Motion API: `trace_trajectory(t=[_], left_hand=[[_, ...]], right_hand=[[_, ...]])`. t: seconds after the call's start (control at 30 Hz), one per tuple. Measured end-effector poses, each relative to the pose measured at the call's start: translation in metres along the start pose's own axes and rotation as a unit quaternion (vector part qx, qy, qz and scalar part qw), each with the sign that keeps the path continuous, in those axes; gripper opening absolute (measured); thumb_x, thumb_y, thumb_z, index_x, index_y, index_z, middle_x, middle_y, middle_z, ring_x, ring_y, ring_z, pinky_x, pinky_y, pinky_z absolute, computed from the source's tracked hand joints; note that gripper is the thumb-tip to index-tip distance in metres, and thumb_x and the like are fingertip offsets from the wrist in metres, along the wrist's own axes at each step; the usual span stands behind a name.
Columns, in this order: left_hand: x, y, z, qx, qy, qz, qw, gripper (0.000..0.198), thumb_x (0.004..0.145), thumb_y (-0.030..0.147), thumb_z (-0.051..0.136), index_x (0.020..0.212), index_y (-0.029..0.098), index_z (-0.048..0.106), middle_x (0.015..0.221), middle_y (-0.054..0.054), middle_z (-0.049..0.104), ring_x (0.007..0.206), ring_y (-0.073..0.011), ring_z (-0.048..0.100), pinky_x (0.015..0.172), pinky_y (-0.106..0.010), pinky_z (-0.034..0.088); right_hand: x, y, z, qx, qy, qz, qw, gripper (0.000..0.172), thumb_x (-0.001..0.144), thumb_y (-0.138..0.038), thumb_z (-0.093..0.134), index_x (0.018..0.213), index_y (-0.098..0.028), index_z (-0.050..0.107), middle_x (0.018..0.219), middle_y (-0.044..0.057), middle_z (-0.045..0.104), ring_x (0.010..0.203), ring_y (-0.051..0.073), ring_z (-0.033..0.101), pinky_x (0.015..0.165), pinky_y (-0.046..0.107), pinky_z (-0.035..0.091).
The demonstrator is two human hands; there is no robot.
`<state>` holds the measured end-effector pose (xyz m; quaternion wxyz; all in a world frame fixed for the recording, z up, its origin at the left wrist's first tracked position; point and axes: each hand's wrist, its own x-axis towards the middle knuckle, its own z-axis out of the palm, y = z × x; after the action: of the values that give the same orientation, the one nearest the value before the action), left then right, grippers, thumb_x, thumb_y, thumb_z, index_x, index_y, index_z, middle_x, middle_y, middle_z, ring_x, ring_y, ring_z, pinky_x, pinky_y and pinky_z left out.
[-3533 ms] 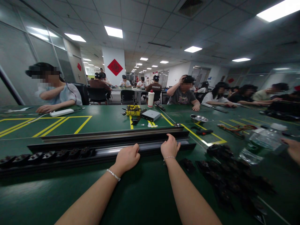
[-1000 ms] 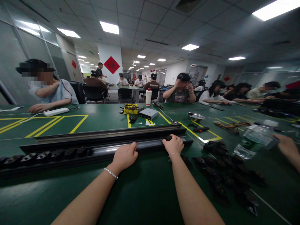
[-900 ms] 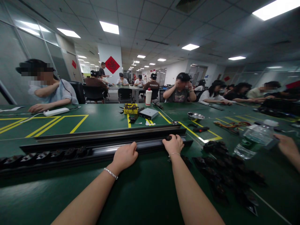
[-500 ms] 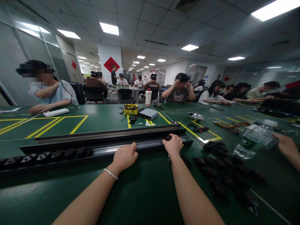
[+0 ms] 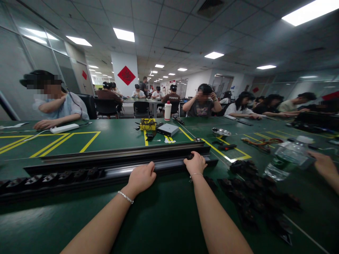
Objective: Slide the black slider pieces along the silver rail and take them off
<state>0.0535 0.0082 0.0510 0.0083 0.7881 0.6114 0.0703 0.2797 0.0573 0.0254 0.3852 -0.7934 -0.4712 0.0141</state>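
Note:
A long black metal channel [image 5: 169, 165] lies across the green table in front of me. My left hand [image 5: 142, 177] is closed over its near edge, around the middle, with the fingertips hidden inside. At the channel's right end, my right hand [image 5: 195, 164] pinches a small black module [image 5: 190, 156], mostly covered by the fingers. Several similar black modules [image 5: 66, 176] sit in a row in the left part of the channel. Between that row and my left hand the channel's shiny floor shows. More black modules [image 5: 247, 188] lie loosely piled to the right of my right hand.
A second dark rail [image 5: 119, 152] lies just behind the channel. Beyond stand a yellow box [image 5: 148, 124], a grey box [image 5: 167, 129] and a metal bowl [image 5: 221, 132]. A water bottle [image 5: 287, 158] is at right, near another person's hand [image 5: 324, 167]. People sit around the table.
Both my hands stay in nearly the same place on the channel and the module. The view shifts very slightly. In the background, a standing person has moved to the right.

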Motion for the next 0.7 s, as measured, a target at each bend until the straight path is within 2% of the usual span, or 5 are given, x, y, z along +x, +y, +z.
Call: trace_trajectory(t=[0.2, 0.47, 0.7], left_hand=[[0.0001, 0.0, -0.0015, -0.002, -0.006, -0.003, 1.0, 0.015, 0.082, 0.027, 0.035, 0.088, 0.024, 0.049, 0.086, -0.003, 0.066, 0.08, -0.0185, 0.061, 0.067, -0.031, 0.038], [-0.0009, 0.0012, -0.0025, -0.002, -0.003, -0.005, 1.0, 0.016, 0.083, 0.027, 0.035, 0.089, 0.024, 0.049, 0.088, -0.003, 0.067, 0.081, -0.0193, 0.061, 0.068, -0.031, 0.039], [-0.0005, 0.0015, -0.0032, -0.004, -0.008, -0.005, 1.0, 0.016, 0.082, 0.027, 0.035, 0.089, 0.024, 0.05, 0.087, -0.004, 0.067, 0.081, -0.0194, 0.061, 0.068, -0.031, 0.039]], right_hand=[[0.0019, 0.0018, -0.002, 0.009, 0.0, 0.009, 1.0, 0.043, 0.064, -0.015, 0.054, 0.107, -0.02, 0.056, 0.117, 0.008, 0.057, 0.115, 0.027, 0.043, 0.097, 0.052, 0.029], [0.0012, 0.0031, -0.0054, -0.006, 0.021, 0.023, 0.999, 0.044, 0.068, -0.015, 0.05, 0.111, -0.02, 0.056, 0.117, 0.009, 0.057, 0.111, 0.025, 0.047, 0.095, 0.046, 0.031], [0.001, 0.004, -0.0059, -0.008, 0.03, 0.031, 0.999, 0.046, 0.07, -0.015, 0.047, 0.115, -0.022, 0.054, 0.122, 0.008, 0.055, 0.115, 0.025, 0.045, 0.097, 0.046, 0.03]])
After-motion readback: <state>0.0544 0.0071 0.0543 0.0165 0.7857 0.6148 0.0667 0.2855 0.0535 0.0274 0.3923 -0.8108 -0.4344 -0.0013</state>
